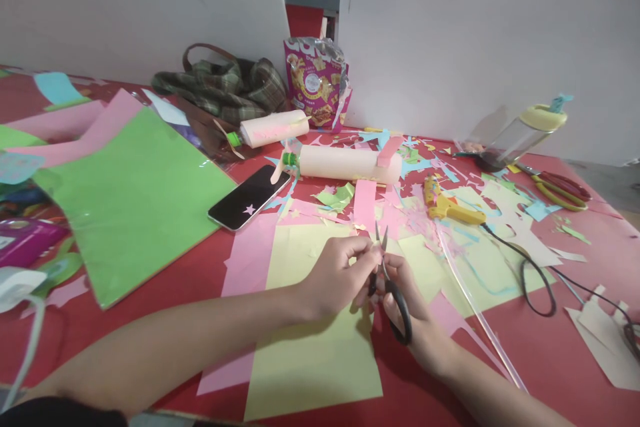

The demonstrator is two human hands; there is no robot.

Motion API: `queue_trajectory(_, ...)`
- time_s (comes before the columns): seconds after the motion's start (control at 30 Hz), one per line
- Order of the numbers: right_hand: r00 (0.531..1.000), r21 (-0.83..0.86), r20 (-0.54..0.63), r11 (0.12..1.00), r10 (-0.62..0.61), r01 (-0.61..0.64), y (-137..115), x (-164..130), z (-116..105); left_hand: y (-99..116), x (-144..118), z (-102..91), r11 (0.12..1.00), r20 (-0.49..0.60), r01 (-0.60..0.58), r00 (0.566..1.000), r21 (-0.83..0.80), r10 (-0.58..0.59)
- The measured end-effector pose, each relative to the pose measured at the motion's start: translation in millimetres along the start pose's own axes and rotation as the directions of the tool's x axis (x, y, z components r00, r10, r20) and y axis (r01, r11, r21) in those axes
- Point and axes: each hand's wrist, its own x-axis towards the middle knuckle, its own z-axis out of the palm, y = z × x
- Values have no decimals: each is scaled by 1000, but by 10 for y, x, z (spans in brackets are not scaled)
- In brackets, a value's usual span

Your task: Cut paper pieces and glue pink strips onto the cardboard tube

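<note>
My right hand [410,300] grips black-handled scissors [401,310], their narrow blades pointing away from me and slightly parted. Right beside the blades, my left hand [337,273] is closed in a pinch; whatever sits between its fingertips is hidden or too small to name. Both hands meet above the edge of a pale yellow sheet [315,360], which partly overlaps a pink sheet [227,367]. Beyond them lie paper scraps and a white paper-wrapped bottle [345,163] with a green cap, on its side.
A phone [249,199] carrying a small pink star lies beside green sheets [140,200]. Right of my hands are a yellow glue gun [450,203] with its cord, a clear stick [483,313], larger scissors [557,190] and a tilted clear bottle [523,140]. Behind stands a snack bag [317,87].
</note>
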Motion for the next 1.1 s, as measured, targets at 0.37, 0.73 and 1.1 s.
queue_trajectory(0.37, 1000, 10, -9, 1000, 19, -19, -11, -11, 11, 3, 10, 6, 1000, -1, 1, 1000, 8, -1)
queue_trajectory(0.73, 999, -22, -27, 999, 33, -33, -10, 10, 12, 13, 3, -8, 1000, 11, 2, 1000, 3, -2)
queue_trajectory(1.1, 994, 56, -104, 998, 24, -19, 62, 33, -30, 22, 53, -32, 1000, 67, -2, 998, -20, 3)
